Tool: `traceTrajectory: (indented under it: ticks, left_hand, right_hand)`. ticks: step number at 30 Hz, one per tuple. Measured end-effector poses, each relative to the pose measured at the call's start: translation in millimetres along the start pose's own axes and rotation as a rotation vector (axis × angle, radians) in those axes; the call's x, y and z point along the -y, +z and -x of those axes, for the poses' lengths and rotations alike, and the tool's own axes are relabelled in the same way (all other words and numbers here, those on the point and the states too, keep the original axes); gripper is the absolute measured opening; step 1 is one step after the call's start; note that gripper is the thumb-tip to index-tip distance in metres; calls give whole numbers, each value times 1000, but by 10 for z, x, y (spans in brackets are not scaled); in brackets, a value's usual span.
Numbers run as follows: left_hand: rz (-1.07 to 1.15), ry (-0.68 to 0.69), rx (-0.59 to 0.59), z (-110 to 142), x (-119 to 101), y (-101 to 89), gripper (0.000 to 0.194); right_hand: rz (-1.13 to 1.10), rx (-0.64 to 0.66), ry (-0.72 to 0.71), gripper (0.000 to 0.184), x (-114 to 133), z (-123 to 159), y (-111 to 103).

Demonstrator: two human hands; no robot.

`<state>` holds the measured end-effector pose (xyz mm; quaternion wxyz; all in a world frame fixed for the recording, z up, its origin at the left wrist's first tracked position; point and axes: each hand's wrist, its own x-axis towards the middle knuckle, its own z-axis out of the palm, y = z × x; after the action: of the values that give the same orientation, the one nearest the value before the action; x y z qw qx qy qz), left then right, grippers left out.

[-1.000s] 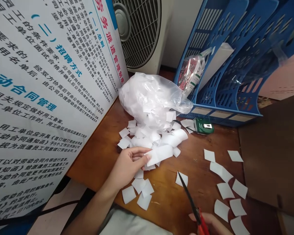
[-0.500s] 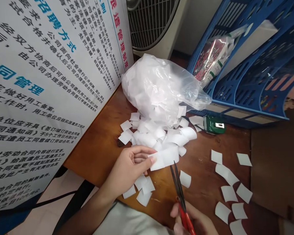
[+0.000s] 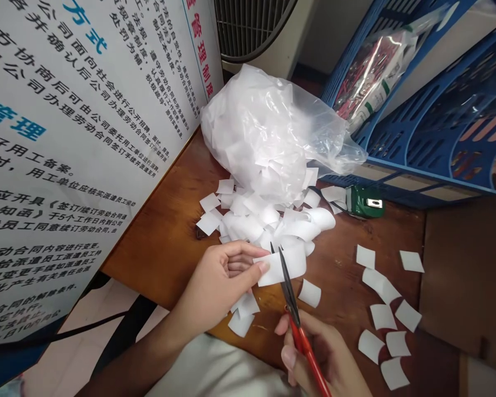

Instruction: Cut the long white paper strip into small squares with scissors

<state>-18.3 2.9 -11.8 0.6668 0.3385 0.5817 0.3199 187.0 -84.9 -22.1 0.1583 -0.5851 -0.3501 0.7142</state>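
Between the thumb and fingers of my left hand [image 3: 225, 278] is a white paper strip [image 3: 293, 263], pinched at its left end. My right hand [image 3: 320, 350] grips a pair of scissors [image 3: 291, 300] with red handles and dark blades. The blades are slightly apart and reach around the strip near its middle. Just behind lies a heap of small white paper pieces [image 3: 252, 220], some of them curled. A few more paper pieces [image 3: 243, 317] lie under my left wrist, and one square [image 3: 310, 293] rests right of the blades.
A clear plastic bag [image 3: 268, 127] stuffed with white paper stands behind the heap. Right of it are a green tape measure [image 3: 366, 202] and a blue file rack [image 3: 421, 171]. Several paper squares [image 3: 384, 316] lie scattered at right. A printed board [image 3: 86, 138] rises at left; a fan [image 3: 252, 27] stands behind.
My right hand has moved up and left, bringing the scissors from below the strip's right end to around its middle. The camera view has shifted slightly.
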Motion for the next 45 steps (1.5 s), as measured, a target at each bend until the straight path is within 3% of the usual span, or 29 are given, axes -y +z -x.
traceTrajectory:
  ticks: [45]
  left_hand:
    - [-31,52,13,44,45,-22,22]
  right_hand:
    - [23,-12,-23,55,30,54,59]
